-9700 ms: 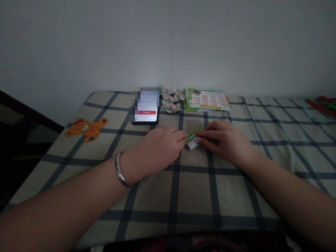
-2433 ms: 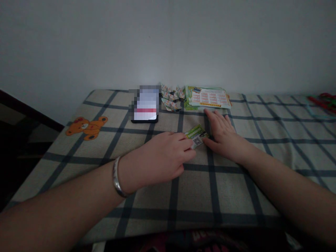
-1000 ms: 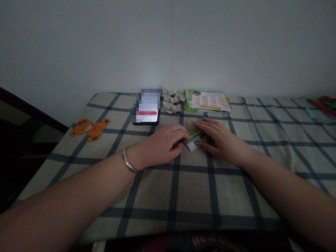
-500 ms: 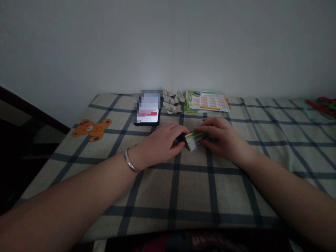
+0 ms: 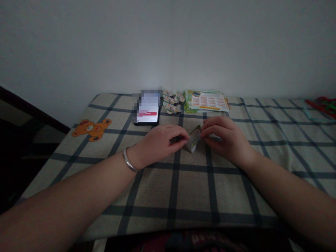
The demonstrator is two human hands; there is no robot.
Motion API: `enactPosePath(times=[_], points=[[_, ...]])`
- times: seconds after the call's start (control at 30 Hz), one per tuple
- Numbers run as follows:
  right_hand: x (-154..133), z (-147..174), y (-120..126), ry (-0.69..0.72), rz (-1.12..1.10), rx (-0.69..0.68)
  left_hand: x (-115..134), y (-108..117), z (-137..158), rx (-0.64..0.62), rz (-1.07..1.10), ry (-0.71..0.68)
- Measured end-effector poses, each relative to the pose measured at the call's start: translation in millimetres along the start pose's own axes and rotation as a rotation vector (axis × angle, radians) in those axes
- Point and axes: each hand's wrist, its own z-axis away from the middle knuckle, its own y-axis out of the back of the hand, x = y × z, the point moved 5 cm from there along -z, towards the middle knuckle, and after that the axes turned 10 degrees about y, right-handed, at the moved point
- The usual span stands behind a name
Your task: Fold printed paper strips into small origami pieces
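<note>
A small folded piece of printed paper [image 5: 194, 138], green and white, is held between my two hands just above the checked tablecloth. My left hand [image 5: 166, 140], with a silver bangle at the wrist, pinches its left edge between thumb and fingertips. On the other side, my right hand [image 5: 223, 134] grips the paper's right edge with thumb and fingers. The paper stands tilted with a crease showing. Behind the hands lie several small folded paper pieces [image 5: 172, 101] and a stack of printed sheets [image 5: 208, 101].
A phone [image 5: 147, 108] with a lit screen lies left of the folded pieces. An orange bear picture [image 5: 92, 129] is at the table's left side. Red and green items [image 5: 324, 107] lie at the far right. A wall [image 5: 168, 45] rises behind the checked tablecloth [image 5: 154, 196].
The paper has turned more upright between my hands, and its printed face shows differently. My fingers have shifted slightly along its edges. The things behind have not moved.
</note>
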Motion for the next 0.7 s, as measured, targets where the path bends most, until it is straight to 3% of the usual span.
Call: enactPosePath(times=[0.33,0.53,0.7], points=[[-6,0,2,0.067,0.116,-0.054,-6,9,0,0.192,0.024,0.119],[-6,1,-6,0.104,0.18,-0.232,-7,6,-1,0.142,-0.006,0.037],[-7,3,-11,0.106,0.158,-0.338,-11,2,-1,0.103,-0.065,0.125]])
